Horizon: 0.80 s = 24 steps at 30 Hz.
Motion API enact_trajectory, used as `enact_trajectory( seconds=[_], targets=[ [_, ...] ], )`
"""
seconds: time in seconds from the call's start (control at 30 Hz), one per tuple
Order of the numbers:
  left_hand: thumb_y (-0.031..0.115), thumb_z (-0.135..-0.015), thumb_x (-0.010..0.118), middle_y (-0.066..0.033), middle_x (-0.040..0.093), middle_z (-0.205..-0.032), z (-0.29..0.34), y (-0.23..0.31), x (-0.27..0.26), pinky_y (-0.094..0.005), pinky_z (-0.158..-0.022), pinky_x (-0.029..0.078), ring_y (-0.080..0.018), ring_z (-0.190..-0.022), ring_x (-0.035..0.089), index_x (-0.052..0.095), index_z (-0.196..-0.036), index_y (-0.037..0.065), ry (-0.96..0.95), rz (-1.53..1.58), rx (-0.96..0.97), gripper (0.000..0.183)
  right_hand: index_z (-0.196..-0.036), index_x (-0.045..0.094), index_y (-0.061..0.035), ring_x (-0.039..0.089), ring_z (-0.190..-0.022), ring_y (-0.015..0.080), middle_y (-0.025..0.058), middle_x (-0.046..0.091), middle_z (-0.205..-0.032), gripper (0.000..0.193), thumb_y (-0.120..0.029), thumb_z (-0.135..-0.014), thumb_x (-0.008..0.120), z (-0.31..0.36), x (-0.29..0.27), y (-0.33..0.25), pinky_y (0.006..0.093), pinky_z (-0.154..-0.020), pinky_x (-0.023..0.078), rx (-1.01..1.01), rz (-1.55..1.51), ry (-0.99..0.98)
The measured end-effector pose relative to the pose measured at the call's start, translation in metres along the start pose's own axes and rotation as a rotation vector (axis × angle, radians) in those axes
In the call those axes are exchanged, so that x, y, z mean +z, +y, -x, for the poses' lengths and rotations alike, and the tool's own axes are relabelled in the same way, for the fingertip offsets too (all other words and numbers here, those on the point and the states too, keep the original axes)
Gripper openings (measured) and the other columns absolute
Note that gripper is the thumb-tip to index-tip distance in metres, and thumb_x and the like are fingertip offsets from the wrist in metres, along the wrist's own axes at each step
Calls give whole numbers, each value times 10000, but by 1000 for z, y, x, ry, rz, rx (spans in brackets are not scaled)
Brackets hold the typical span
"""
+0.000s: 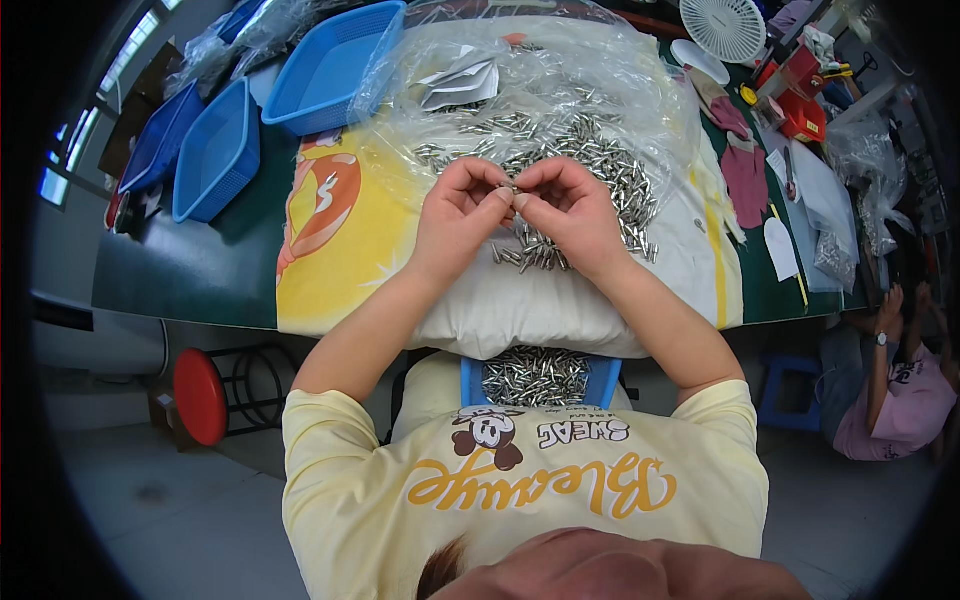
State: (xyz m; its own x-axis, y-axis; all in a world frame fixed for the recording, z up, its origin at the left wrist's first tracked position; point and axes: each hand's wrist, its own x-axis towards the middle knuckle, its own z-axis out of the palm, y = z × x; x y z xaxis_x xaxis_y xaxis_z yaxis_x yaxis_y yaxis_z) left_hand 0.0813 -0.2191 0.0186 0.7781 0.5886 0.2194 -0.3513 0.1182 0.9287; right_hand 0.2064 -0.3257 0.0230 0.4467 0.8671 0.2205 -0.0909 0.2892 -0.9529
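Note:
My left hand point(460, 212) and my right hand point(572, 212) meet over the cloth-covered table, thumbs and index fingers pinched together. Between the fingertips is a small silvery metal part point(514, 191), mostly hidden by the fingers. Beneath and beyond my hands spreads a heap of small, pointed, shiny metal parts point(622, 180), lying partly on a clear plastic sheet point(390, 140). Under the table's edge, at my lap, a blue basket point(468, 382) holds many similar metal parts point(535, 376).
Blue plastic baskets point(218, 150) stand at the left. A folded white paper point(462, 84) lies on the plastic. To the right are pink gloves point(742, 170), a yellow pencil point(802, 285) and a white fan point(722, 28). A red stool point(202, 396) stands lower left; another person point(895, 400) sits at right.

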Motion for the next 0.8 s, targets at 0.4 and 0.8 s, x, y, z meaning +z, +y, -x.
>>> enact_trajectory(
  seconds=[0.4,0.8],
  targets=[
    [69,-924,588,-27,602,-902,-4,1,-6,-251,-696,514,-89,-774,596,543,-1038,53,-20,149,-176,123,-1079,642,-8,627,-918,113,50,667,-1008,215,-11,-867,675,-4,-3,2,255,-827,513,14,-59,2],
    [95,-958,559,-12,610,-893,-5,2,-10,-224,-662,507,-91,-760,605,548,-1039,73,-109,307,-325,84,-1049,643,14,637,-844,101,50,678,-952,162,-37,-896,650,-3,-1,0,252,-785,525,6,-19,12]
  ],
)
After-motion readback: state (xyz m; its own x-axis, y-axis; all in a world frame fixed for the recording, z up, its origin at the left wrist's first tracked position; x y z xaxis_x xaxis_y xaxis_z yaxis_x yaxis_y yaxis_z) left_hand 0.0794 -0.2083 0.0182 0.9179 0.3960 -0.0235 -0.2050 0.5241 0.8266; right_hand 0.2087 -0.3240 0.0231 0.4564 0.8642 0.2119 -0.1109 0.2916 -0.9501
